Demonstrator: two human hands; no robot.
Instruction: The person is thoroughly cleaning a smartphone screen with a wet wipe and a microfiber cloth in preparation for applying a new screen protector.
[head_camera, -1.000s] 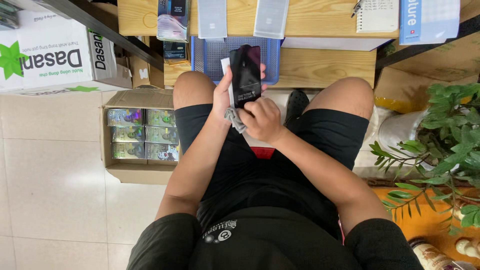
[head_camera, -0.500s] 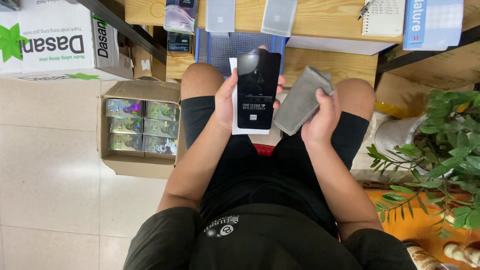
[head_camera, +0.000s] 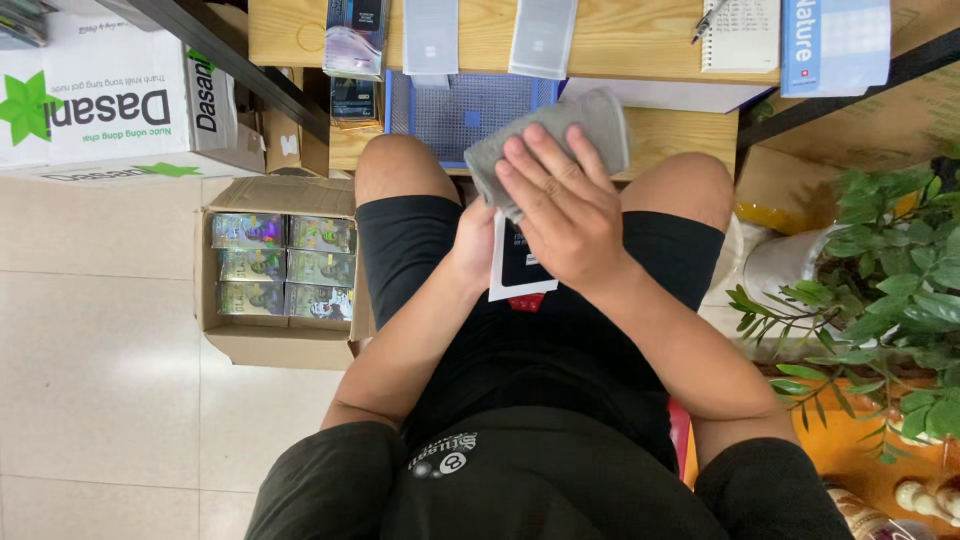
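An open cardboard box (head_camera: 280, 345) of colourful packets sits on the floor at nine o'clock. At centre, over the lap, the left hand (head_camera: 474, 243) grips a dark phone (head_camera: 520, 270) by its edge. The right hand (head_camera: 560, 205) presses a grey cloth (head_camera: 590, 125) flat onto it, toward twelve o'clock, with a potted plant (head_camera: 880, 290) at three o'clock

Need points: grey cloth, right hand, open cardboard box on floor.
grey cloth (head_camera: 590, 115), head view, upper right part above the fingers
right hand (head_camera: 565, 215), head view, back of the hand
open cardboard box (head_camera: 275, 345), head view, near flap
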